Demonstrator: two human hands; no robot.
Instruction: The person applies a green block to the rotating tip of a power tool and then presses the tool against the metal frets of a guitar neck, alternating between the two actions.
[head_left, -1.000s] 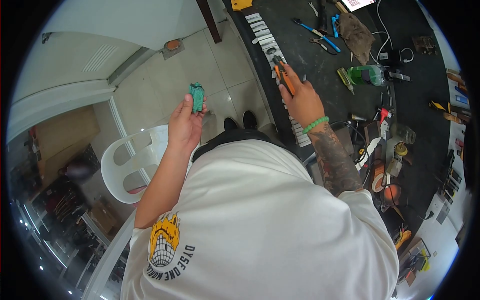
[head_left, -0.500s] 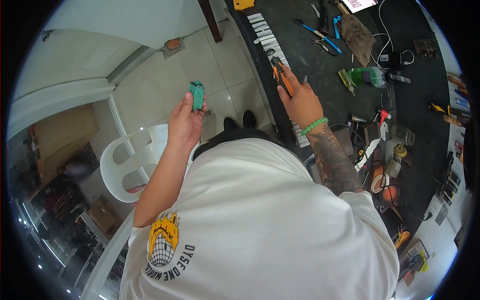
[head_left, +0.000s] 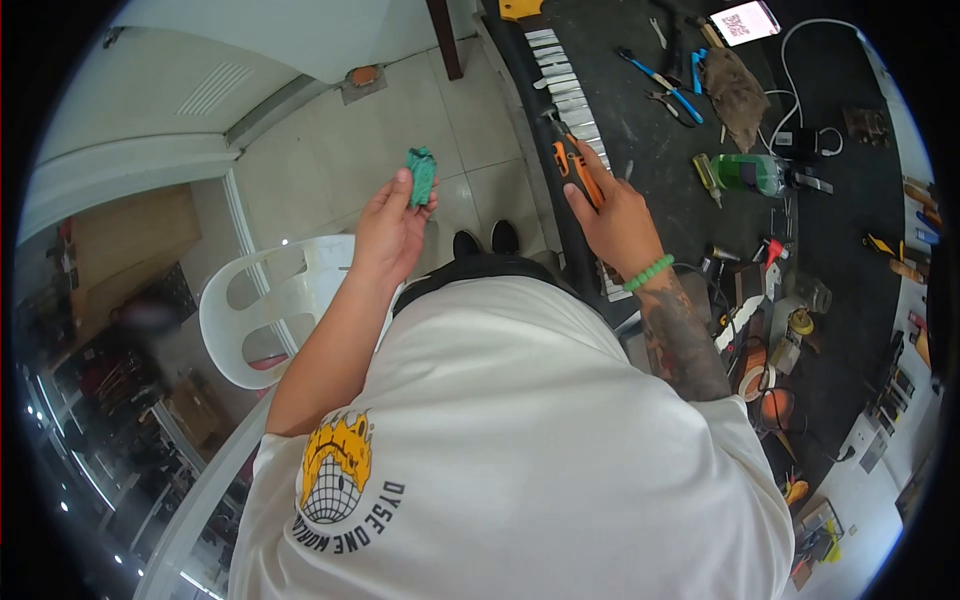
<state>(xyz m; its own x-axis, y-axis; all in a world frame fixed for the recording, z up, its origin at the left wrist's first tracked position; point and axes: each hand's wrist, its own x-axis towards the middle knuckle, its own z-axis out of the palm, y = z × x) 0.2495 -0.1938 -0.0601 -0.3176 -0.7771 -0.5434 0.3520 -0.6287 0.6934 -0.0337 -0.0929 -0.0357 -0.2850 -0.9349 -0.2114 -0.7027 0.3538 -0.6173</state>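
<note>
Between the thumb and fingers of my left hand [head_left: 392, 232], above the floor, is a crumbly green block [head_left: 421, 178]. My right hand [head_left: 618, 222], wearing a green bead bracelet [head_left: 648, 272], is over the bench's near edge. Its thumb and fingers lie around an orange-and-black hand tool [head_left: 588, 182]; the palm hides its rear. The tool's slim dark tip with a small head points away from me. Beside and under it runs a row of pale, silvery strips [head_left: 567, 88] along the bench edge.
On the dark bench [head_left: 640, 140] lie a blue-and-black toothbrush [head_left: 662, 84], pliers [head_left: 672, 107], a brown lump [head_left: 736, 100], a green liquid bottle [head_left: 750, 175] and a lit phone [head_left: 745, 22]. Cables and small tools crowd the right. A white chair [head_left: 235, 320] stands at left.
The view has shifted slightly. The orange-and-black tool's tip has swung left, off the pale strips, and more of its body shows. My left hand has moved slightly right, still with the green block.
</note>
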